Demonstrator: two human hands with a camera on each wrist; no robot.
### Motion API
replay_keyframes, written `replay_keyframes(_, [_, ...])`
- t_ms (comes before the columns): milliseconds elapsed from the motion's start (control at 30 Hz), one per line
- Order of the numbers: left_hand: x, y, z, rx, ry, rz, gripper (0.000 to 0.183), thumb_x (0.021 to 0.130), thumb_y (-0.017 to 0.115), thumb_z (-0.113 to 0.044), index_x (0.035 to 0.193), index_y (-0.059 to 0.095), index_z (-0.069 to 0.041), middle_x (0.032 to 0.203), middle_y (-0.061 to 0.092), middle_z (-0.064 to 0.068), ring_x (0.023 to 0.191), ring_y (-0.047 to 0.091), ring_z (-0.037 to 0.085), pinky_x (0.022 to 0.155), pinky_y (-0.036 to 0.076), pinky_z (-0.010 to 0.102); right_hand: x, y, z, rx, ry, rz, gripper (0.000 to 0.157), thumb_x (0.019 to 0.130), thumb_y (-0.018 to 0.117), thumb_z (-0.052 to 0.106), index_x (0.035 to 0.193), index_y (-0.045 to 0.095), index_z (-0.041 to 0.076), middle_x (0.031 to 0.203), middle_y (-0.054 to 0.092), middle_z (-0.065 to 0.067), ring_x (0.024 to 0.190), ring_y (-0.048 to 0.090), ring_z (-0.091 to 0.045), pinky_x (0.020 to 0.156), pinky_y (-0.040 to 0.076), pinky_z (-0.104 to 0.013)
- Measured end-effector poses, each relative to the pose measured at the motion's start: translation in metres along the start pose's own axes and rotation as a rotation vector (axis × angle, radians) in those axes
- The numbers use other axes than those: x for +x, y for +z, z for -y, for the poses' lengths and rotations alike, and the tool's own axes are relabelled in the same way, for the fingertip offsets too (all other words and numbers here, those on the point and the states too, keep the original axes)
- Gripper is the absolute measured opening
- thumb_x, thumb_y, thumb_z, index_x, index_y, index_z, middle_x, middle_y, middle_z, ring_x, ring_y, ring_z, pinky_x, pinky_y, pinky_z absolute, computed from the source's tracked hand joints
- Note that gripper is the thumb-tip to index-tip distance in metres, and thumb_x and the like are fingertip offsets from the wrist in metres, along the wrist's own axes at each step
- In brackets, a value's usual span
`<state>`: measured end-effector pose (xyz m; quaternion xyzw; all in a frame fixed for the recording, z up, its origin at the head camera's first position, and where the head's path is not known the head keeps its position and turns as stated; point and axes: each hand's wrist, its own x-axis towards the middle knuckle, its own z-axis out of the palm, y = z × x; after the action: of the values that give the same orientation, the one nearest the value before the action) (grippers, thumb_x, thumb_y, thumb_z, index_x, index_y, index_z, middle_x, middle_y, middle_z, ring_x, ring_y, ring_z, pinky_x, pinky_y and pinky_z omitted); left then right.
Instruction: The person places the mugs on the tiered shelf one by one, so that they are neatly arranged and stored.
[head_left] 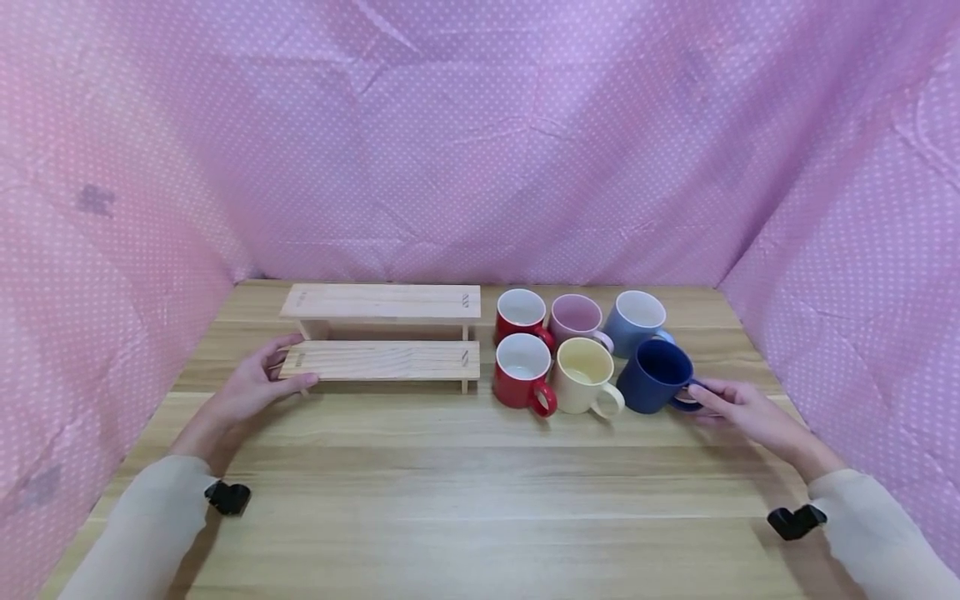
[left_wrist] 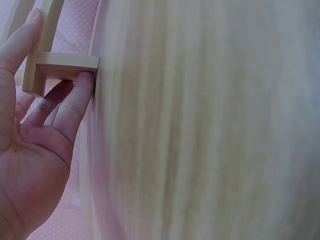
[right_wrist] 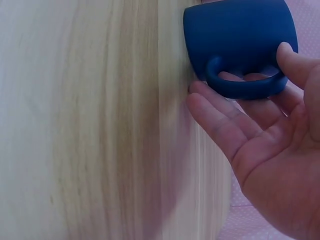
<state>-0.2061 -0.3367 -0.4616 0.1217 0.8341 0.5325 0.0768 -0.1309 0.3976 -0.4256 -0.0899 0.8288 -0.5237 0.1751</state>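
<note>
My left hand [head_left: 251,383] holds the left end of the lower, front step of a light wooden two-step rack [head_left: 390,362]. In the left wrist view its thumb lies along the board [left_wrist: 34,75], with fingertips under it against the short leg [left_wrist: 70,62]. At the far right of a cluster of mugs, my right hand [head_left: 738,408] holds a dark blue mug [head_left: 652,379] by its handle side. The right wrist view has the thumb at the mug's wall and the fingers behind the handle [right_wrist: 245,89]. The mug stands upright, its handle pointing right.
Left of the blue mug stand a cream mug [head_left: 581,387] and a red mug [head_left: 517,383]. Behind are another red mug [head_left: 506,325], a pink mug [head_left: 573,321] and a light blue mug [head_left: 626,333]. The rack's higher step [head_left: 382,302] is at the back. Pink dotted cloth [head_left: 480,167] surrounds the wooden table [head_left: 450,483].
</note>
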Motion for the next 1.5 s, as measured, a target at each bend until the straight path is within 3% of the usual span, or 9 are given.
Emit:
replay_keyframes(300, [-0.001, 0.000, 0.001, -0.059, -0.003, 0.011, 0.080, 0.093, 0.076, -0.009, 0.154, 0.027, 0.002, 0.118, 0.063, 0.017, 0.086, 0.072, 0.023, 0.073, 0.062, 0.033, 0.002, -0.001, -0.007, 0.065, -0.075, 0.018, 0.039, 0.111, 0.044, 0.012, 0.137, 0.051, -0.014, 0.129, 0.065, -0.016, 0.107, 0.070, -0.023, 0.090, 0.058, -0.034])
replay_keyframes(533, [-0.001, 0.000, 0.001, 0.003, -0.021, -0.002, 0.081, 0.093, 0.077, -0.016, 0.155, 0.028, -0.001, 0.112, 0.066, 0.013, 0.083, 0.071, 0.022, 0.069, 0.060, 0.029, 0.001, 0.002, -0.008, 0.086, -0.092, 0.019, 0.046, 0.111, 0.042, 0.013, 0.137, 0.040, -0.025, 0.128, 0.067, 0.000, 0.110, 0.068, -0.023, 0.092, 0.057, -0.035])
replay_keyframes(633, [0.000, 0.001, 0.001, -0.025, -0.011, 0.005, 0.081, 0.093, 0.077, -0.013, 0.155, 0.027, 0.000, 0.116, 0.064, 0.013, 0.085, 0.072, 0.022, 0.073, 0.061, 0.030, 0.001, 0.003, -0.010, 0.111, -0.117, 0.031, 0.047, 0.111, 0.040, 0.011, 0.136, 0.035, -0.028, 0.128, 0.066, 0.004, 0.113, 0.067, -0.021, 0.093, 0.056, -0.036])
replay_keyframes(900, [0.001, 0.002, 0.003, -0.054, -0.004, -0.007, 0.079, 0.093, 0.076, -0.010, 0.154, 0.028, 0.000, 0.117, 0.064, 0.007, 0.087, 0.072, 0.018, 0.073, 0.061, 0.030, 0.002, 0.005, -0.012, 0.142, -0.190, 0.022, 0.043, 0.111, 0.037, 0.007, 0.133, 0.036, -0.030, 0.128, 0.066, 0.004, 0.115, 0.065, -0.018, 0.093, 0.056, -0.037])
replay_keyframes(1167, [0.003, 0.000, 0.001, -0.016, -0.002, -0.007, 0.079, 0.093, 0.077, -0.013, 0.155, 0.030, -0.002, 0.119, 0.064, 0.012, 0.088, 0.070, 0.014, 0.074, 0.059, 0.026, 0.000, 0.012, -0.017, 0.189, -0.257, -0.006, 0.035, 0.110, 0.038, 0.002, 0.130, 0.043, -0.026, 0.126, 0.067, 0.000, 0.117, 0.064, -0.016, 0.091, 0.056, -0.037])
replay_keyframes(1300, [0.004, 0.000, 0.001, -0.012, 0.003, -0.006, 0.079, 0.093, 0.077, -0.013, 0.155, 0.029, -0.002, 0.124, 0.062, 0.020, 0.092, 0.069, 0.012, 0.076, 0.059, 0.026, -0.001, 0.012, -0.018, 0.189, -0.259, -0.026, 0.035, 0.110, 0.038, 0.003, 0.132, 0.046, -0.023, 0.126, 0.067, 0.000, 0.117, 0.064, -0.014, 0.092, 0.056, -0.036])
replay_keyframes(1500, [0.001, -0.001, -0.002, 0.021, -0.027, 0.008, 0.081, 0.093, 0.077, -0.017, 0.156, 0.027, -0.002, 0.123, 0.062, 0.017, 0.094, 0.068, 0.012, 0.077, 0.059, 0.026, -0.004, 0.010, -0.015, 0.197, -0.243, -0.042, 0.034, 0.111, 0.037, 0.006, 0.131, 0.049, -0.018, 0.125, 0.068, -0.003, 0.116, 0.065, -0.015, 0.092, 0.055, -0.035])
